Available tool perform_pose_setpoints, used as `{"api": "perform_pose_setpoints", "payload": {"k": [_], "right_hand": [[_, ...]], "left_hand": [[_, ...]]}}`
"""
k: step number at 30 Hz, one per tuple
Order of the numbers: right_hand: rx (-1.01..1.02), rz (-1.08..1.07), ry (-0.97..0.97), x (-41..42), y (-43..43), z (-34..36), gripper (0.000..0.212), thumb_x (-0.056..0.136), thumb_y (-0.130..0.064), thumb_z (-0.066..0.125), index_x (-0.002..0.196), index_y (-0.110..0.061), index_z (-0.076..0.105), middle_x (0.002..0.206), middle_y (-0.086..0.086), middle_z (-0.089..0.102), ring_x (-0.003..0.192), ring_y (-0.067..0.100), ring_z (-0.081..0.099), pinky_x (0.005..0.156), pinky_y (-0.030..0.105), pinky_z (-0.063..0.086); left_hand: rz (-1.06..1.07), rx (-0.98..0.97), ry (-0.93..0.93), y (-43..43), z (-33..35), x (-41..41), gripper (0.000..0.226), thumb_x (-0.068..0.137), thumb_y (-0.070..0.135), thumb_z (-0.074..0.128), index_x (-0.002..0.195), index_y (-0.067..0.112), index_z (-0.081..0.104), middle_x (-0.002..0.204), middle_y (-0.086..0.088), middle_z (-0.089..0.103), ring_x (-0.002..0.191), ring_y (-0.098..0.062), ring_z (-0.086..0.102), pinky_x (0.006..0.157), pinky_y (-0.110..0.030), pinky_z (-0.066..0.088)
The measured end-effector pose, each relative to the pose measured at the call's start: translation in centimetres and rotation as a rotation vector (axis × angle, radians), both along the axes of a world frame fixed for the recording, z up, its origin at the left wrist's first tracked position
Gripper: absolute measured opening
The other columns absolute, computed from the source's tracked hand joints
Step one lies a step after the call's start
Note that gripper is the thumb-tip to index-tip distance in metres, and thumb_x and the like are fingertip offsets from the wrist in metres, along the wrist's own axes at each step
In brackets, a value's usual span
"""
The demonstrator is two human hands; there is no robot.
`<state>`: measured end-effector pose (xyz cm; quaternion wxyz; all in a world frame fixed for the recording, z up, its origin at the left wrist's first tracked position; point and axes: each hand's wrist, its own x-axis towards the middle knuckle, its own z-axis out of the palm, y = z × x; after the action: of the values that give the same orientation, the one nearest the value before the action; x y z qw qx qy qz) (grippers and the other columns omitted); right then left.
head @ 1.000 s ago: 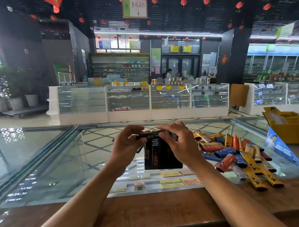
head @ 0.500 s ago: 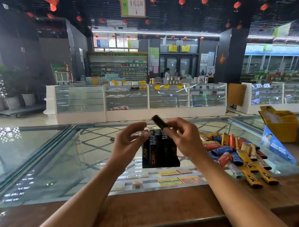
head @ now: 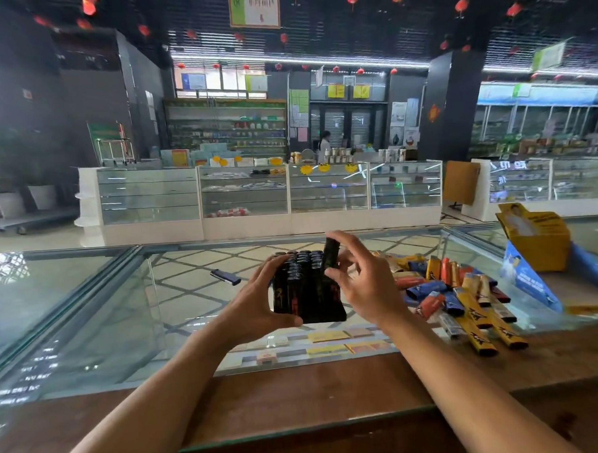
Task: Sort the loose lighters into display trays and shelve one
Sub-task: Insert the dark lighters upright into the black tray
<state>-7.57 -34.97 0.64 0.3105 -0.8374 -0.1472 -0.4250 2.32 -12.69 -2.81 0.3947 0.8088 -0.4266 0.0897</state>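
Almost vertical, the black lighter (head: 330, 255) is pinched by the right hand (head: 365, 288).

- Bright strip lights (head: 300, 60) ran across at 12 o'clock under a dark ceiling (head: 195, 11).
- Glare and reflections washed the glass countertop (head: 54, 305) toward 9 o'clock.
- Wide-angle bending and soft blur showed at the edges.

a black display tray (head: 308, 304) stands on the glass tabletop (head: 192, 316), packed with rows of black lighters (head: 301, 262) bearing red-orange marks. a single black lighter (head: 330, 254) is held upright over its 1 o'clock corner. a dark loose lighter (head: 225, 276) lies flat at the tray's 10 o'clock. a heap of yellow, blue and orange lighters (head: 458, 294) is spread at 3 o'clock.
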Motion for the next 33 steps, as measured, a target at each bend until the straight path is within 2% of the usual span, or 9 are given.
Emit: {"api": "perform_pose_setpoints", "payload": {"k": [2, 5, 8, 14, 22, 33], "right_hand": [[-0.054, -0.052, 0.022, 0.3, 0.0, -0.4, 0.063, 0.081, -0.018, 0.083, 0.138, -0.029, 0.058, 0.096, -0.003, 0.065, 0.084, 0.011, 0.063, 0.076, 0.027, 0.056], [-0.12, -0.115, 0.007, 0.8, 0.0, -0.6, 0.065, 0.077, -0.019, 0.087, 0.135, -0.029, 0.061, 0.095, -0.006, 0.06, 0.088, 0.013, 0.056, 0.08, 0.032, 0.051], [-0.228, -0.142, -0.025, 1.2, -0.1, -0.9, 0.061, 0.074, -0.021, 0.088, 0.13, -0.022, 0.065, 0.101, -0.005, 0.064, 0.096, 0.013, 0.049, 0.085, 0.038, 0.049], [-0.349, -0.232, -0.036, 1.5, -0.3, -1.6, 0.063, 0.073, -0.026, 0.089, 0.131, -0.022, 0.066, 0.111, -0.001, 0.056, 0.106, 0.018, 0.045, 0.091, 0.036, 0.04], [-0.337, -0.255, -0.013, 1.1, -0.5, -1.5, 0.062, 0.074, -0.029, 0.089, 0.131, -0.02, 0.068, 0.116, -0.002, 0.057, 0.111, 0.02, 0.048, 0.097, 0.041, 0.045], [-0.444, -0.298, -0.041, 0.9, -0.6, -1.3, 0.056, 0.077, -0.033, 0.086, 0.128, -0.018, 0.068, 0.113, -0.001, 0.06, 0.107, 0.022, 0.054, 0.094, 0.036, 0.042]], "left_hand": [[-0.017, -0.031, -0.007, -0.1, -0.3, 0.4, 0.11, 0.062, 0.053, 0.088, 0.153, 0.044, 0.026, 0.157, 0.012, 0.036, 0.143, -0.014, 0.041, 0.116, -0.049, 0.041], [-0.024, -0.047, 0.006, -0.1, -0.6, 0.8, 0.11, 0.062, 0.049, 0.09, 0.153, 0.041, 0.028, 0.154, 0.011, 0.041, 0.14, -0.016, 0.046, 0.113, -0.051, 0.043], [-0.022, -0.061, 0.025, -0.1, -0.7, 0.8, 0.109, 0.062, 0.047, 0.09, 0.152, 0.045, 0.029, 0.153, 0.012, 0.042, 0.14, -0.017, 0.046, 0.114, -0.051, 0.043], [-0.005, -0.059, 0.039, -0.2, -0.8, 1.1, 0.11, 0.059, 0.052, 0.09, 0.151, 0.045, 0.03, 0.153, 0.01, 0.041, 0.139, -0.017, 0.047, 0.113, -0.051, 0.044], [-0.021, -0.056, 0.035, -0.1, -0.7, 0.9, 0.108, 0.06, 0.052, 0.09, 0.151, 0.044, 0.031, 0.152, 0.012, 0.041, 0.138, -0.017, 0.047, 0.114, -0.048, 0.044], [-0.026, -0.047, 0.011, -0.1, -0.8, 1.0, 0.106, 0.061, 0.054, 0.088, 0.15, 0.048, 0.029, 0.152, 0.013, 0.039, 0.139, -0.016, 0.046, 0.113, -0.047, 0.045]]}}
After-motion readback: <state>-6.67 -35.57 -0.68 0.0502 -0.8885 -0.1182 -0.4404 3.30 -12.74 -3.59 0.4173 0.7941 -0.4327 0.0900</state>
